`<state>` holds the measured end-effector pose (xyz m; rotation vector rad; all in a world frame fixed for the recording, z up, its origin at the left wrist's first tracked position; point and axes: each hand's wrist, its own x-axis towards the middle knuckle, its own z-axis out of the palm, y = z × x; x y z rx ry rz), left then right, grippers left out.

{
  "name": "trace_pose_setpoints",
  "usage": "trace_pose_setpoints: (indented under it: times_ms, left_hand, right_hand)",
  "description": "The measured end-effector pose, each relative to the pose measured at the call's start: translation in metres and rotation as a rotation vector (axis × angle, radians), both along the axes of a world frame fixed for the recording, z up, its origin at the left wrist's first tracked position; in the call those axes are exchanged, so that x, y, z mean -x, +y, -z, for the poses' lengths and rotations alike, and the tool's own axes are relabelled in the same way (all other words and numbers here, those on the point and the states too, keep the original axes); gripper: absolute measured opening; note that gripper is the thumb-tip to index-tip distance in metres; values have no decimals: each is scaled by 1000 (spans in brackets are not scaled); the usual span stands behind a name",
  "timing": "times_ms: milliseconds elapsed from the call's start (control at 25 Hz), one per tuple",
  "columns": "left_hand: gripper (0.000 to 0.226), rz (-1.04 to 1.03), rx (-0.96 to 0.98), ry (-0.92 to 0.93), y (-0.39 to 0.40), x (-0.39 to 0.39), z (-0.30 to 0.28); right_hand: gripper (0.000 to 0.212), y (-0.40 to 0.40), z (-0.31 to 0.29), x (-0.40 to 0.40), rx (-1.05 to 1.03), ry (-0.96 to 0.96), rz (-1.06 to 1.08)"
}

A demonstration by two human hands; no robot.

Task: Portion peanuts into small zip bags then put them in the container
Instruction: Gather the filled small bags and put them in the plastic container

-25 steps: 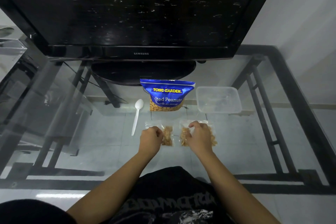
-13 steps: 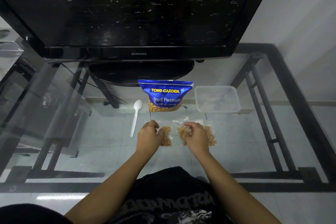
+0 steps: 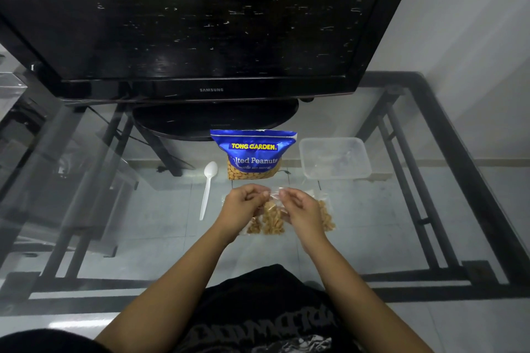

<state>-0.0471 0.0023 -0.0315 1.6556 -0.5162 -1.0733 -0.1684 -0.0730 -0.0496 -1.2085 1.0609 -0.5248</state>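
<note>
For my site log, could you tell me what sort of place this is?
Probably a home living room: a Samsung TV stands on a glass table over a tiled floor.

Counted on the glass table (image 3: 372,223): three small zip bags of peanuts, one held up (image 3: 272,216), one behind the left hand (image 3: 253,226), one behind the right hand (image 3: 327,215). One blue peanut pouch (image 3: 253,156). One white plastic spoon (image 3: 208,188). One clear container (image 3: 335,157). One television (image 3: 200,23). Two hands (image 3: 243,206) (image 3: 301,209).
</note>
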Motion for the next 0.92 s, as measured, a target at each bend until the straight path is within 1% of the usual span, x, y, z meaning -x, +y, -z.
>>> trace_pose_setpoints:
  times_ms: [40, 80, 240, 280, 400, 600, 640, 680, 720, 800, 840, 880, 920]
  left_hand:
    - [11, 14, -5, 1, 0, 1, -2]
    - [9, 30, -19, -41, -1, 2, -3]
    - [11, 161, -79, -465, -5, 7, -4]
    - [12, 174, -91, -522, -6, 7, -4]
    - [13, 168, -114, -563, -7, 2, -3]
    - [14, 161, -147, -560, -3, -4, 0]
    - [15, 138, -145, -541, -2, -5, 0]
    - [16, 107, -132, -493, -1, -6, -1]
    - [18, 79, -100, -393, 1, -6, -1]
    - [24, 78, -46, -62, 5, -4, 1]
    - [26, 96, -53, 76, 8, -1, 4]
    - [24, 112, -65, 151, 10, 2, 7]
    - [22, 115, -79, 162, 12, 5, 13]
  right_hand:
    - [4, 1, -1, -1, -4, -2, 16]
    - [4, 2, 0, 0, 10, 8, 22]
    - [7, 3, 2, 1, 228, 166, -18]
    - [7, 2, 1, 0, 291, 215, -15]
    - [14, -1, -8, -1, 452, 338, -15]
    - [14, -3, -9, 0, 454, 346, -28]
    - [13, -4, -9, 0, 432, 329, -36]
    - [11, -6, -8, 0, 366, 278, -37]
    - [10, -8, -10, 0, 253, 196, -30]
    - [12, -12, -14, -1, 5, 43, 10]
    - [14, -14, -14, -1, -64, 16, 24]
    - [17, -15, -13, -1, -97, 13, 23]
    - [19, -15, -11, -1, -101, 25, 6]
